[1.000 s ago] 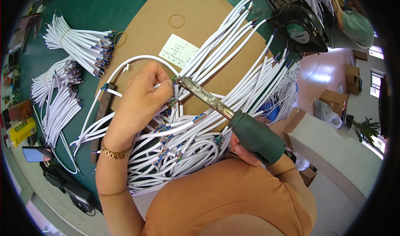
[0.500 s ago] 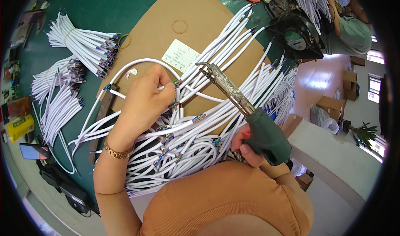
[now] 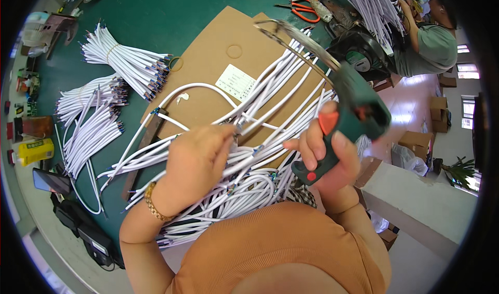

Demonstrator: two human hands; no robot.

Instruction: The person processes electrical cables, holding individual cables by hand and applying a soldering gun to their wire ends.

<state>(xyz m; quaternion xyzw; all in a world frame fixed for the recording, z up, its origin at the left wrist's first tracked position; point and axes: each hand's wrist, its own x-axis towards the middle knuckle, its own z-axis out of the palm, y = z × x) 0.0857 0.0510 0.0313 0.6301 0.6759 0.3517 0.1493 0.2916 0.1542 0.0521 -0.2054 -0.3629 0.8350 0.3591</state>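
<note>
- Far left, on the dark green table mat (image 3: 171, 18): tied bundles of short white cables with dark stripped ends (image 3: 130, 63), fanned out, well apart from the hands.
- Flat brown cardboard sheet (image 3: 208, 68) lies mid-table; a loose heap of long white cables (image 3: 249, 179) sprawls across its near edge.
- Left hand (image 3: 195, 161), gold chain bracelet at the wrist, comes in from the lower edge, back of hand up, fingers curled shut, pinching one white cable end (image 3: 241, 130) above the heap.
- Right hand (image 3: 327, 154) is raised, fist wrapped around the grip of a green pistol-shaped hand tool with red trigger and red button (image 3: 356, 115).
- Tool's long axis runs diagonally: metal nose (image 3: 288, 34) points up and to the left, away from the person; handle lower right.
- Far right: another person in a grey-green shirt (image 3: 431, 44) at the table's end.
</note>
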